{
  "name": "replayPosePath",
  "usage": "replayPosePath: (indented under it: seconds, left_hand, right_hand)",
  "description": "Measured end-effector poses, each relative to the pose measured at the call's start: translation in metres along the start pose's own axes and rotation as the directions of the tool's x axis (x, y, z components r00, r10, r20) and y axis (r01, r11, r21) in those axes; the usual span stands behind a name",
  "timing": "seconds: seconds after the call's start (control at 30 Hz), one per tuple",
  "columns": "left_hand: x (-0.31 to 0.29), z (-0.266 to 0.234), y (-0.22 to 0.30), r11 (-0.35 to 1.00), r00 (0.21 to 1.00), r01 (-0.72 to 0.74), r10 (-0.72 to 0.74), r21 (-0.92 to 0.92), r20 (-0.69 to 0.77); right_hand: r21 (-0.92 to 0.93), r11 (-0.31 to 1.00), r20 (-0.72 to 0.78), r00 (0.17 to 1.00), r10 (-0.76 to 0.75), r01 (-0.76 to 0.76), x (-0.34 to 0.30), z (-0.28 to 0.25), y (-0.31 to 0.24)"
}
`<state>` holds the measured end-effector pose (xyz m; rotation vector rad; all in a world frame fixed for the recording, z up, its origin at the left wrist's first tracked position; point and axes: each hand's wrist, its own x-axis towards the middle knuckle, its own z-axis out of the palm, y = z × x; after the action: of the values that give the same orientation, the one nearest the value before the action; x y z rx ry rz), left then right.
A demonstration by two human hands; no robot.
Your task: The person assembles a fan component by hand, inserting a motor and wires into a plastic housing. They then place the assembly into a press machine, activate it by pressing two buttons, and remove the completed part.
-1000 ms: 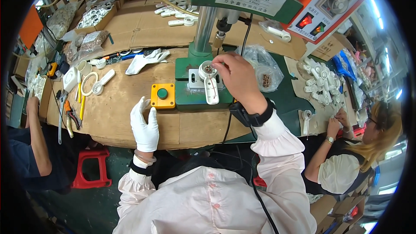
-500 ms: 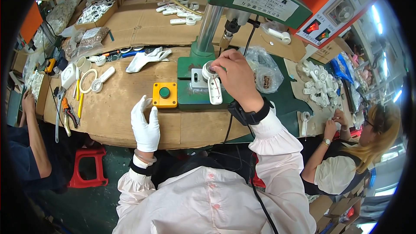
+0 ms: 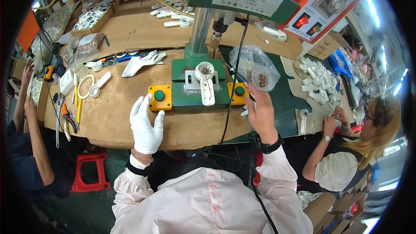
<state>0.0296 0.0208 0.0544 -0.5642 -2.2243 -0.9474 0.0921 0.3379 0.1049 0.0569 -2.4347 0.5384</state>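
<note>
A white round housing with a long handle (image 3: pixel 208 93) lies on the metal fixture plate of the green press base (image 3: pixel 180 69). Small copper-coloured parts and a thin red wire show in it. Above and slightly behind it hangs the press ram (image 3: pixel 215 40). My left hand (image 3: pixel 146 126), in a white glove, is held open beside the left yellow button box (image 3: pixel 154 104) with its green button. On the other side my bare right hand (image 3: pixel 262 115) is open and empty, its fingers near the right yellow button box (image 3: pixel 236 100), which it does not cover.
A clear bag (image 3: pixel 271 67) of small copper-coloured parts lies right of the press. A white glove (image 3: pixel 143 63), pliers (image 3: pixel 69 115) and white parts are on the left. A black cable (image 3: pixel 229 117) hangs in front. One co-worker (image 3: pixel 346 160) sits right, another's arms (image 3: pixel 37 134) reach in left.
My right hand has left the white housing and moved right and toward me, opening beside the right button box. The view has shifted slightly; my left hand stays by the left box.
</note>
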Motion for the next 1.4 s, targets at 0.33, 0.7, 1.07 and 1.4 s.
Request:
replayPosePath:
  seconds: [0.33,0.7,1.07,1.4]
  left_hand:
    - [0.015,0.011,0.005,0.99,0.981,-0.02,-0.007,0.137,0.192]
    - [-0.014,0.005,0.012,0.994,0.999,0.012,-0.006,0.106,-0.053]
    - [0.016,0.036,0.058,-0.089,0.584,0.799,-0.121,-0.595,0.803]
    - [0.037,0.061,0.064,-0.542,0.508,0.738,0.056,-0.401,0.86]
  right_hand:
    - [-0.214,0.954,0.086,0.977,-0.194,0.209,-0.005,0.01,0.004]
    - [-0.195,0.975,-0.109,0.99,0.089,-0.109,-0.072,-0.004,0.057]
    - [-0.127,0.959,-0.118,0.964,0.238,-0.252,-0.092,0.006,0.06]
    - [-0.142,0.953,-0.14,0.959,0.247,-0.266,-0.093,0.007,0.06]
